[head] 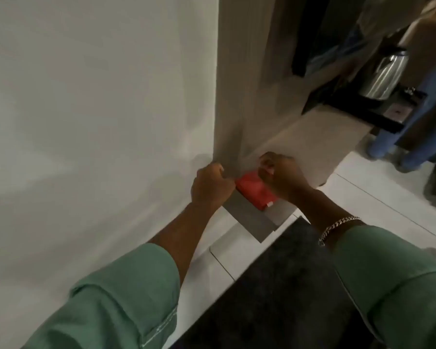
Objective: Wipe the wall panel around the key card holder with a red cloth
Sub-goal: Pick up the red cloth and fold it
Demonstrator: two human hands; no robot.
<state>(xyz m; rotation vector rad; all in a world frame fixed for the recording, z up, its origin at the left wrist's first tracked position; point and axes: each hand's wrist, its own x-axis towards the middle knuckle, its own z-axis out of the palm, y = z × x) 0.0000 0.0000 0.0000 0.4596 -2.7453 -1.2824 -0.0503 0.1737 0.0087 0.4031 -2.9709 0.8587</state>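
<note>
Against the wall panel (239,137), 2 curled hands, left hand (210,183) and right hand (282,176), grip 1 red cloth (254,191).

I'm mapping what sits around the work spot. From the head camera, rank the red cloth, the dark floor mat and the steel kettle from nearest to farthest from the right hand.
1. red cloth: directly under the right hand, touching it.
2. dark floor mat: below the hand, on the floor beside the forearm.
3. steel kettle: far upper right, on a black tray.
</note>
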